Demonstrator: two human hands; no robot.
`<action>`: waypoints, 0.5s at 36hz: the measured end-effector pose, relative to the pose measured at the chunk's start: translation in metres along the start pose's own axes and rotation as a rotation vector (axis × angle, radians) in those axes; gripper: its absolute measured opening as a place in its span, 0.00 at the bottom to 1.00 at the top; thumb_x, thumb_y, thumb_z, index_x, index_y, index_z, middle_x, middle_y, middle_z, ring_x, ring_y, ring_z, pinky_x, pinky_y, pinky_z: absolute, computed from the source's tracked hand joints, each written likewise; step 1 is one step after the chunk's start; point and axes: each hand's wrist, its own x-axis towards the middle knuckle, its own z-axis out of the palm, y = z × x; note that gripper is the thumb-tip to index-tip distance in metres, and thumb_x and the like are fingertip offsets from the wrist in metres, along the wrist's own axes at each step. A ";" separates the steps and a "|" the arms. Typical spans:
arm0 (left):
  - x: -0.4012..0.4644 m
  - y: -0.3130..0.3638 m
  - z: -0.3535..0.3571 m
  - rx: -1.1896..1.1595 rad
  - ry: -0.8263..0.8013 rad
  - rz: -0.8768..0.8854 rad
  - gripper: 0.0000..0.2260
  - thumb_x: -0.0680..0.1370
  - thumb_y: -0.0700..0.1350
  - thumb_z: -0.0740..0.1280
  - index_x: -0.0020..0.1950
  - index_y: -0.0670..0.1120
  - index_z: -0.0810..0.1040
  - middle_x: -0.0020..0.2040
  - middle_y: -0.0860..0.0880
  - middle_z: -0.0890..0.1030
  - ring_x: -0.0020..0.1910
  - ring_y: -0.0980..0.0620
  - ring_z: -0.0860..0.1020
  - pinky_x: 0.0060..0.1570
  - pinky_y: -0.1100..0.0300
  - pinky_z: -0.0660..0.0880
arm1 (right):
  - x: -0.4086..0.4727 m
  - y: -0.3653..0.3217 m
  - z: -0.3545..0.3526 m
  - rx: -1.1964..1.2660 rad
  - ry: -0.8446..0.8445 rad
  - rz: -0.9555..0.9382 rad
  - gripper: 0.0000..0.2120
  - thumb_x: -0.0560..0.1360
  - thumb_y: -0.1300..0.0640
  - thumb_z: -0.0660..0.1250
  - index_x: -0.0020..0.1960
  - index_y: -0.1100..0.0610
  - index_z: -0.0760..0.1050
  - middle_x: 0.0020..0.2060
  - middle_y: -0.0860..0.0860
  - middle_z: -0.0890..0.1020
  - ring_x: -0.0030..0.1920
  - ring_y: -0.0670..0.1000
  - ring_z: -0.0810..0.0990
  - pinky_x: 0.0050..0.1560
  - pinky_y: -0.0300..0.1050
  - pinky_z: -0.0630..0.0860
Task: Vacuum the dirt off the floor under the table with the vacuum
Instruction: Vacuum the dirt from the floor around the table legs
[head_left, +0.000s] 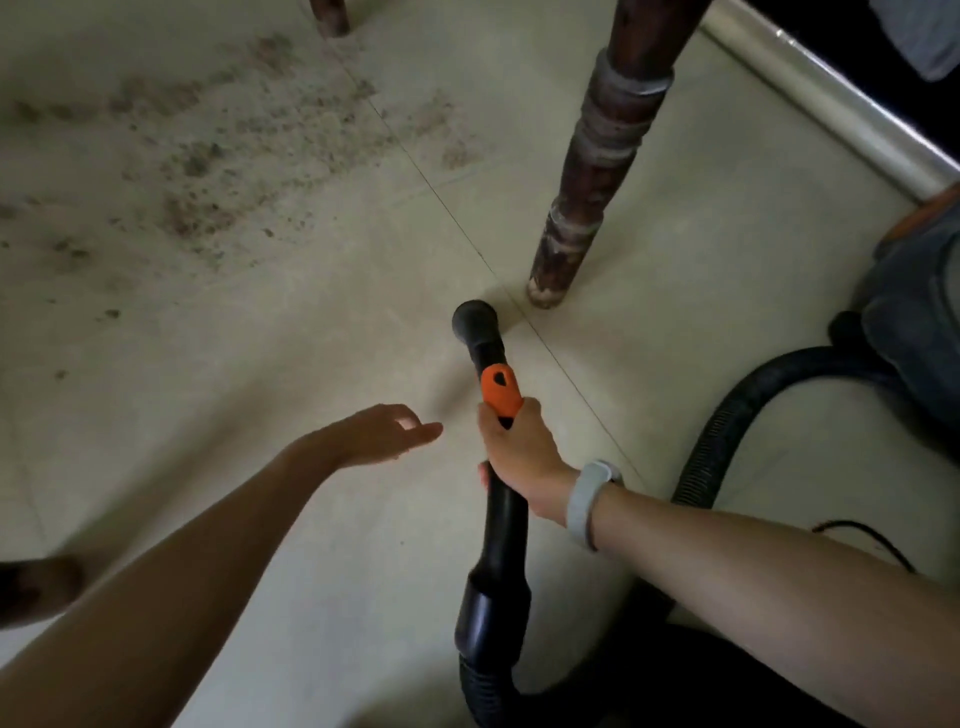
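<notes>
My right hand (514, 452) grips the black vacuum wand (501, 525) just below its orange collar (500, 392). The round black nozzle (475, 319) sits low over the pale floor, close to the foot of a dark wooden table leg (592, 171). My left hand (382, 434) hovers beside the wand, fingers relaxed and holding nothing. Brown dirt (208, 156) is scattered over the floor at the upper left, well away from the nozzle.
The ribbed black hose (727, 421) loops from the wand to the vacuum body (914, 312) at the right edge. A second table leg (330, 15) stands at the top. A metal rail (831, 98) runs along the upper right. A thin cord (862, 535) lies behind my right forearm.
</notes>
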 end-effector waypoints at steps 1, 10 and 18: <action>0.003 -0.001 0.001 0.026 0.046 -0.009 0.22 0.77 0.62 0.60 0.61 0.47 0.75 0.58 0.47 0.79 0.57 0.48 0.78 0.59 0.55 0.72 | -0.007 0.009 -0.004 -0.009 0.009 0.002 0.12 0.80 0.50 0.60 0.57 0.55 0.61 0.34 0.52 0.74 0.25 0.49 0.74 0.27 0.41 0.75; 0.009 0.039 0.030 0.011 0.092 0.058 0.20 0.80 0.57 0.59 0.65 0.45 0.72 0.64 0.46 0.76 0.62 0.48 0.74 0.58 0.60 0.67 | -0.002 0.015 -0.057 0.090 0.150 0.013 0.13 0.80 0.50 0.59 0.57 0.58 0.62 0.34 0.53 0.73 0.25 0.50 0.73 0.29 0.43 0.75; 0.000 0.103 0.082 -0.165 -0.018 0.143 0.20 0.82 0.55 0.56 0.62 0.41 0.75 0.58 0.45 0.80 0.54 0.47 0.79 0.53 0.58 0.73 | 0.027 0.006 -0.100 0.236 0.173 0.042 0.15 0.81 0.50 0.58 0.60 0.59 0.62 0.34 0.55 0.74 0.27 0.52 0.75 0.30 0.45 0.77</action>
